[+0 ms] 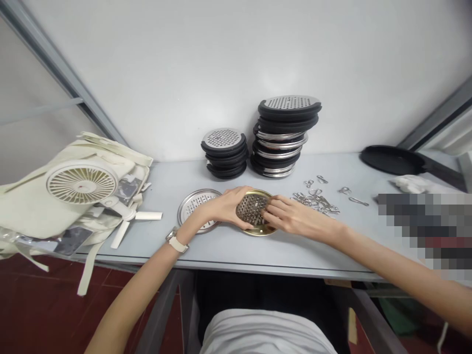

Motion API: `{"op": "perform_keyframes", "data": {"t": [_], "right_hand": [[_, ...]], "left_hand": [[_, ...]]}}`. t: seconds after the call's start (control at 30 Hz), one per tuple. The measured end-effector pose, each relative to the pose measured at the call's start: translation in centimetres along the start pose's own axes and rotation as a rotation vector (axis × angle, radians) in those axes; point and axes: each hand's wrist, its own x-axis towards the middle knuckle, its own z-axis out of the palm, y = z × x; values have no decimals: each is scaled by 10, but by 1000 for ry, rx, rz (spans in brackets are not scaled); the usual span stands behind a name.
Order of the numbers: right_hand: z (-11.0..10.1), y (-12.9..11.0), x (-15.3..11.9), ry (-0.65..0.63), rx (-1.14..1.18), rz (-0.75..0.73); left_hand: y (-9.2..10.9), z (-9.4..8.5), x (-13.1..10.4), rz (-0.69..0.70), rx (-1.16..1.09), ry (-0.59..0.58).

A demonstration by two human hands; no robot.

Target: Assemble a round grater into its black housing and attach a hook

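Observation:
A round gold-rimmed grater plate (pixel 261 231), its middle covered in raised holes, is on the table in front of me. My left hand (pixel 230 206) grips its left edge, thumb at the near rim and fingers at the far rim. My right hand (pixel 282 214) has its fingers curled together over the plate's right part; whatever they pinch is hidden. Beside the plate on the left, partly behind my left hand and forearm, lies a silver round grater plate (pixel 190 206) with slotted holes. Several small metal clips (pixel 317 199) are scattered right of my right hand.
A short stack of black-edged perforated discs (pixel 224 152) stands at the back, beside a taller, leaning stack (pixel 283 142). At left are a white fan (pixel 83 184) and a cream bag (pixel 33 196). A black pan (pixel 393 160) sits back right; a blurred patch covers the right edge.

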Motion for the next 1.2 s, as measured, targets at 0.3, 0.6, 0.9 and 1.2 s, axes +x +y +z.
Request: {"op": "perform_keyframes", "data": {"t": [0.3, 0.6, 0.9, 1.2], "right_hand": [[-6, -17, 22, -45, -206, 3], [-1, -13, 17, -38, -106, 61], [-12, 6, 1, -123, 745, 466], [-12, 5, 7, -99, 833, 497]], "left_hand": [[5, 5, -2, -18, 26, 19], [1, 11, -3, -53, 73, 11], [1, 12, -5, -44, 73, 41], [3, 12, -5, -5, 75, 45]]}}
